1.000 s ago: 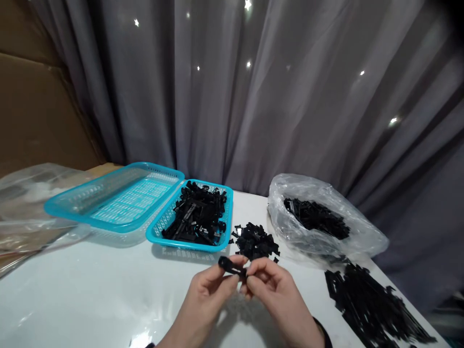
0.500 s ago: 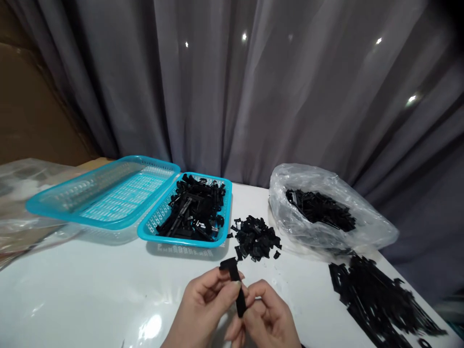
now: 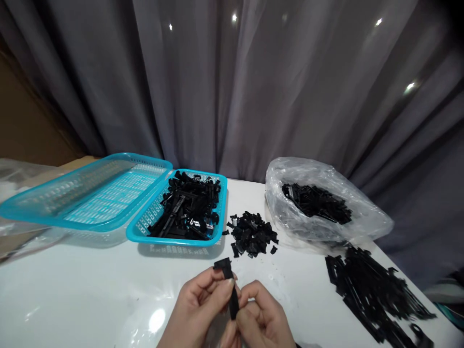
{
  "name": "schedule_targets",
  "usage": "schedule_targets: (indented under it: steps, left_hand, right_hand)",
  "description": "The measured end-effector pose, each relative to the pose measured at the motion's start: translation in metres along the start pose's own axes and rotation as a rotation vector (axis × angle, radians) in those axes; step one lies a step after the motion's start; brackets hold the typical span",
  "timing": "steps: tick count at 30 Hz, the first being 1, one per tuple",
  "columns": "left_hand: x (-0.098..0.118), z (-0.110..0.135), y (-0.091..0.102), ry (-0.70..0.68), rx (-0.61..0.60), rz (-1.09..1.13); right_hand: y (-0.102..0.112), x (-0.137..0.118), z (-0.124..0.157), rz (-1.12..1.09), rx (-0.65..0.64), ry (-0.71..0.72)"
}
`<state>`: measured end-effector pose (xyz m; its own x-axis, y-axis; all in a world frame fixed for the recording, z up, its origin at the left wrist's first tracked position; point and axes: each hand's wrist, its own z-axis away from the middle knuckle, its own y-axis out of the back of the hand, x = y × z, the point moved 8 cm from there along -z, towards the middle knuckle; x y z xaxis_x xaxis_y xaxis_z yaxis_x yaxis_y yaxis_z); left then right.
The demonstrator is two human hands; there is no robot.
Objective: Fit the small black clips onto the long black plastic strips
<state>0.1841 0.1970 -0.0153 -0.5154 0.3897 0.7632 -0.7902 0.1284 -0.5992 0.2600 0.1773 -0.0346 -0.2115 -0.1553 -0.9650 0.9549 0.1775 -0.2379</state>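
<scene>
Between my two hands is a black plastic strip with a wider T-shaped end (image 3: 229, 285), held tilted above the white table. The thumb and fingers of my left hand (image 3: 199, 304) pinch it along the middle, just below the wide end. Lower down, my right hand (image 3: 263, 314) is closed around the narrow end with thumb and fingertips. Just beyond my hands lies a pile of small black clips (image 3: 253, 234). Behind it to the left, a blue basket (image 3: 176, 240) holds many black parts like the one in my hands.
An empty-looking blue basket (image 3: 105, 224) stands at the left, beside clear plastic. At the back right sits a clear plastic bag (image 3: 366, 215) of black parts, and long black strips (image 3: 377, 299) lie in front of it. A grey curtain (image 3: 232, 96) hangs behind the table.
The view has turned slightly, so the table things appear shifted left. Both hands keep their hold on the black plastic strip, with little change in grip.
</scene>
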Motion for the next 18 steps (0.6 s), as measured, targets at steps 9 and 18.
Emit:
schedule_targets:
  steps: [9, 18]
  left_hand:
    - [0.022, -0.015, 0.027, -0.172, 0.226, -0.470]
    - [0.040, -0.018, 0.024, -0.256, 0.176, -0.607]
  right_hand:
    - [0.142, -0.059, -0.014, 0.765, 0.450, 0.278]
    - [0.109, -0.056, -0.016, 0.832, 0.317, 0.346]
